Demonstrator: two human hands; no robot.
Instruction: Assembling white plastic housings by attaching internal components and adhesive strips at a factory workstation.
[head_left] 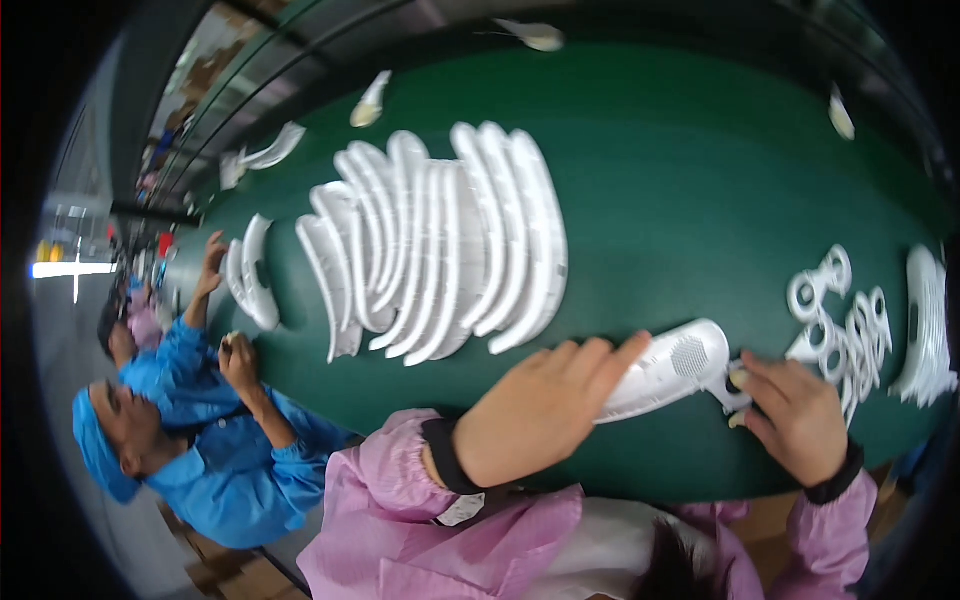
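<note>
My left hand is closed on a long white plastic shell, which lies low over the green table and has a patch of small holes near its rounded right end. My right hand pinches a small white ringed plastic part between thumb and fingers, close against the shell's right end. Part of the ringed piece is hidden by my fingers. To the right of the shell lies a loose pile of similar white ringed parts.
A large row of curved white shells covers the middle left of the green table. More shells stand stacked at the far right. Several small white pieces lie along the far edge. On the left, a co-worker in blue reaches over the table.
</note>
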